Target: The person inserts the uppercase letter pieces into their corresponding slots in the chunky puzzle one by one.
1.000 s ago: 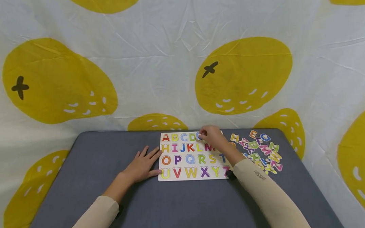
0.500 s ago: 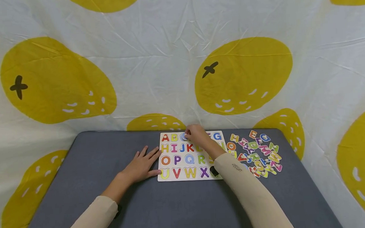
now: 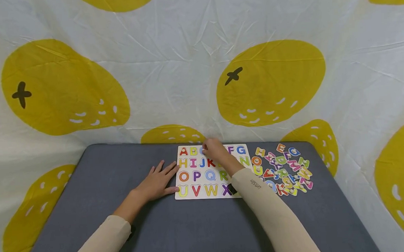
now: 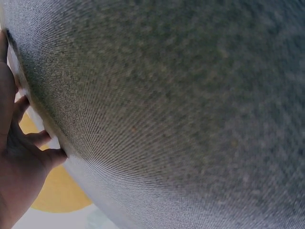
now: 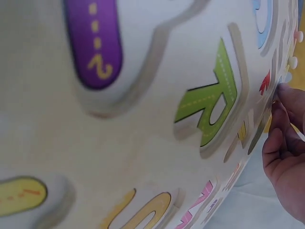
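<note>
A white alphabet puzzle board (image 3: 203, 183) lies on the grey table in the head view, with printed letter recesses in rows. My right hand (image 3: 215, 150) reaches over its top row and pinches a blue letter C piece (image 3: 201, 151) at the C recess, partly covered by the fingers. In the right wrist view, thumb and fingers of that hand (image 5: 288, 143) meet at the board's far edge, beside small raised pegs (image 5: 292, 62). My left hand (image 3: 158, 184) rests with spread fingers on the table, fingertips at the board's left edge. Pieces A (image 3: 183, 152) and B (image 3: 193, 151) sit in their recesses.
Several loose letter pieces (image 3: 293, 165) lie in a scattered heap right of the board. A curtain (image 3: 186, 85) with yellow fruit prints hangs right behind the table's (image 3: 152, 233) far edge.
My right hand has moved left along the top row with the blue piece, from near the E recess to the C recess. The left hand has stayed in place.
</note>
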A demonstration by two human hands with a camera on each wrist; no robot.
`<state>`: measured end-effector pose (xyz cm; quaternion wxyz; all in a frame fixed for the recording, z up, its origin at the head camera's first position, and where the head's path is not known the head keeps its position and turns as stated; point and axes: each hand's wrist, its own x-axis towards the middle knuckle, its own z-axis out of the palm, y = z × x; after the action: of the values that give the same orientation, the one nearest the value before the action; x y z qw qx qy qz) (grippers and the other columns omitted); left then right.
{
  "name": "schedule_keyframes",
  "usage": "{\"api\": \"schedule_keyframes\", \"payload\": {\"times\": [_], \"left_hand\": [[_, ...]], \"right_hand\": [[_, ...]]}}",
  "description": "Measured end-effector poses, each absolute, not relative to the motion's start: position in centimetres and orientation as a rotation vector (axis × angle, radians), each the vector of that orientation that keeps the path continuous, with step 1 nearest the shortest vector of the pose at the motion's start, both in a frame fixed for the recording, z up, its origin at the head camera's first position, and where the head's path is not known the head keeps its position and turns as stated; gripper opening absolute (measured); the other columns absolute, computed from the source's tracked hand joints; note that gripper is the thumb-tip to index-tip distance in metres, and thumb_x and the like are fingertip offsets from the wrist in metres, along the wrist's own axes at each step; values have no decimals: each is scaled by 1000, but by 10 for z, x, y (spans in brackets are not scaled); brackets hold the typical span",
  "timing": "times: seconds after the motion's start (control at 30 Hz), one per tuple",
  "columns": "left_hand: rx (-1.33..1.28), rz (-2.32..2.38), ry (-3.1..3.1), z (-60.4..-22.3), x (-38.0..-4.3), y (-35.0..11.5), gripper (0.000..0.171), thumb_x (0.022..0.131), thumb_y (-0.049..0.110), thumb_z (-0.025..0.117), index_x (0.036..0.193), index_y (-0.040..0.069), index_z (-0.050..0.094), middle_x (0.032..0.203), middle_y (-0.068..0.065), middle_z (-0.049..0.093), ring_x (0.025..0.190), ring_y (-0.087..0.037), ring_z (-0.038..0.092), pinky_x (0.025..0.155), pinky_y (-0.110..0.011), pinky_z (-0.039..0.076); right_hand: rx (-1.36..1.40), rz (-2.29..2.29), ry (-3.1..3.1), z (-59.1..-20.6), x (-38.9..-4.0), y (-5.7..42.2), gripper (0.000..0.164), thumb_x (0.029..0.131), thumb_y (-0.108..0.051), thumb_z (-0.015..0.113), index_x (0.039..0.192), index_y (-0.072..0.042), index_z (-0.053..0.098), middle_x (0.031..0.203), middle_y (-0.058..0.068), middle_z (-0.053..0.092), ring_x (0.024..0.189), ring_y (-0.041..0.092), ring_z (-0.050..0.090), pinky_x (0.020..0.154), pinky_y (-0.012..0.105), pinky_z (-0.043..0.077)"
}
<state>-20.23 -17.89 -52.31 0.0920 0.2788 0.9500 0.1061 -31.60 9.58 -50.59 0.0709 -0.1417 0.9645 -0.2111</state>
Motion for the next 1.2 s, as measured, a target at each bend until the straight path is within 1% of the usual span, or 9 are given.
{"api": "schedule_keyframes", "payload": {"times": [0.2, 0.4, 0.53, 0.6, 0.73, 0.97, 1.2], "left_hand": [[828, 311, 2821, -521, -203, -179, 88, 97, 65, 59, 165, 18, 28, 171, -8, 27, 154, -53, 20, 115, -75, 26], [835, 329, 2817, -520, -202, -178, 88, 97, 64, 60, 165, 18, 29, 171, -8, 28, 154, -54, 20, 114, -76, 26], [834, 324, 2813, -520, -202, -178, 88, 97, 64, 60, 165, 18, 29, 171, -8, 28, 154, -54, 20, 114, -76, 25], [839, 323, 2813, -520, -202, -177, 87, 97, 63, 61, 165, 18, 30, 171, -9, 28, 154, -54, 21, 114, -76, 26], [851, 326, 2813, -518, -201, -175, 86, 97, 61, 62, 164, 16, 31, 170, -10, 30, 153, -55, 22, 113, -76, 27], [840, 326, 2813, -516, -198, -176, 86, 97, 60, 61, 164, 16, 31, 170, -10, 28, 154, -54, 21, 114, -76, 26], [842, 314, 2818, -518, -199, -177, 86, 97, 61, 61, 165, 17, 30, 171, -9, 28, 154, -54, 21, 114, -75, 27]], "right_hand": [[-357, -682, 2891, -507, -313, 95, 13, 100, -21, 70, 97, -8, 68, 89, 6, 63, 82, 20, 59, 73, 28, 51], [-304, -811, 2851, -500, -306, 102, 16, 100, -22, 71, 102, -7, 66, 89, 7, 61, 82, 21, 59, 72, 30, 49], [-373, -878, 2876, -495, -303, 116, 16, 99, -19, 71, 107, -5, 69, 91, 6, 64, 83, 21, 58, 75, 33, 49], [-406, -907, 2895, -493, -302, 125, 18, 99, -18, 72, 110, -4, 70, 93, 6, 66, 84, 21, 59, 78, 34, 52], [-422, -967, 2931, -485, -295, 148, 19, 98, -17, 72, 111, -3, 72, 95, 8, 70, 86, 21, 61, 82, 38, 54], [-412, -987, 2972, -479, -280, 203, 23, 99, -17, 71, 115, -1, 72, 98, 10, 71, 88, 23, 63, 81, 40, 53], [-299, -1010, 3019, -478, -265, 261, 22, 99, -18, 72, 115, -2, 72, 97, 10, 71, 87, 25, 63, 80, 42, 52]]}}
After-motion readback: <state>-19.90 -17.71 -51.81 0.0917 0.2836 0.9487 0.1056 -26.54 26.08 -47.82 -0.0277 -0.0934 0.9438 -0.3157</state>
